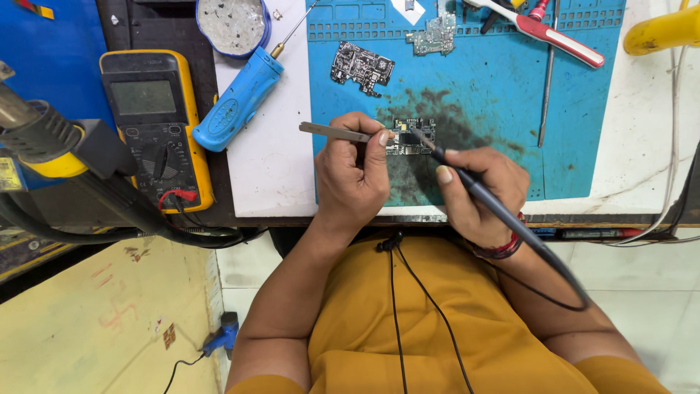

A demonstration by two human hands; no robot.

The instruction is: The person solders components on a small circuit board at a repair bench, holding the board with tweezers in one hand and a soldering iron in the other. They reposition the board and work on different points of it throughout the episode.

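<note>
My left hand [354, 171] grips metal tweezers [332, 131] whose tips reach a small circuit board [412, 136] lying on a blue work mat [481, 87]. In my right hand [477, 193] I hold a black soldering iron [503, 211] like a pen. Its tip touches the same board, and its cable trails back toward my body. Both hands rest at the mat's near edge, close together.
Two more circuit boards [362, 67] [435, 34] lie farther up the mat. A blue soldering tool [239, 98], a yellow multimeter [155, 124] and a round tin [232, 25] sit left. A hot-air handle [44, 142] is at far left; red-handled tool [558, 38] at top right.
</note>
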